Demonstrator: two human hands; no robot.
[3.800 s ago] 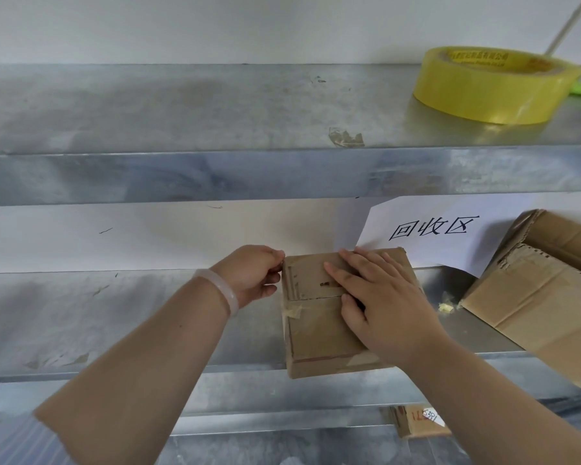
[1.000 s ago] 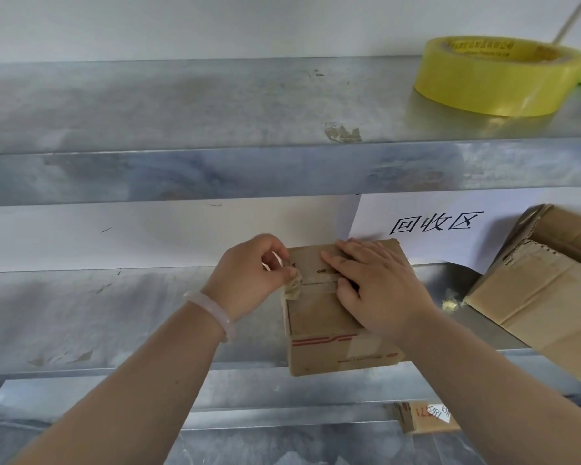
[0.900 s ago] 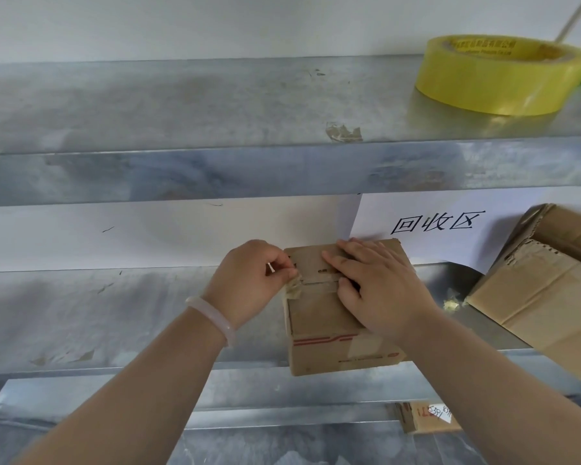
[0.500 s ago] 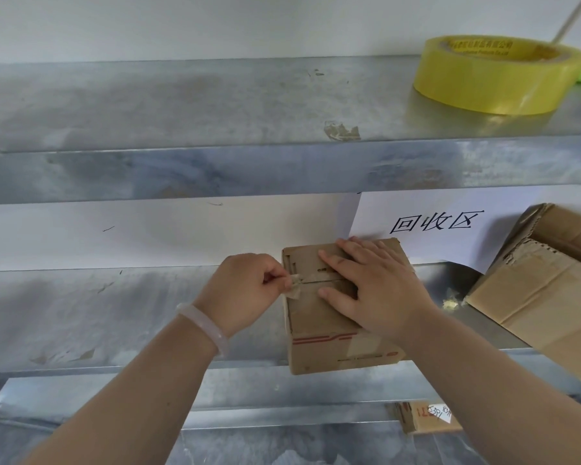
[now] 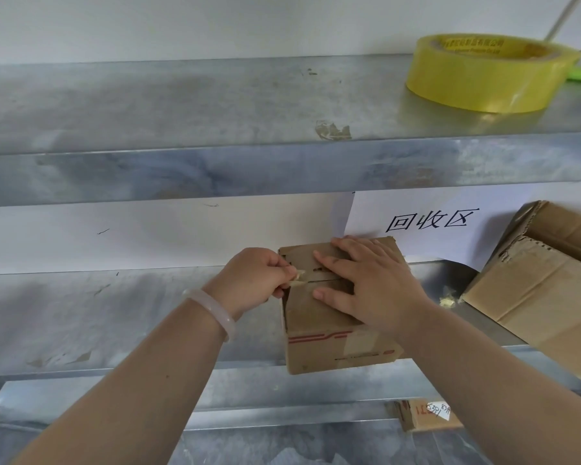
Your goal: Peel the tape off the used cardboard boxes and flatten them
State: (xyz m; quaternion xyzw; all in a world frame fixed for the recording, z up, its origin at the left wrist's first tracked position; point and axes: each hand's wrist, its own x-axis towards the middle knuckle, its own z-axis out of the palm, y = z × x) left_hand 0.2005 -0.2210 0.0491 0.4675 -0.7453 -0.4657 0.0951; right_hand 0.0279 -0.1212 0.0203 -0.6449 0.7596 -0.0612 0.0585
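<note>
Head view: tape-peeling is the step in hand. The small brown cardboard box [image 5: 329,317] sits at the front edge of the grey metal shelf [image 5: 114,313]. The left hand [image 5: 255,280] is curled, its grip pinched on the crumpled end of clear tape [image 5: 297,276] at the box's top-left edge. The right hand [image 5: 373,286] presses flat on the lid, fingers straight. The next move likely calls for a steady pull away from the seam while the box is held down.

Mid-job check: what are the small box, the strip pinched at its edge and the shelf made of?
The box: brown cardboard, matte; creased edges, red print in front.
The strip: thin yellowish translucent film, probably plastic packing tape; it crumples where the left hand pinches it.
The shelf: sheet metal, likely galvanised steel; dull mottled grey sheen, folded front lip.
</note>
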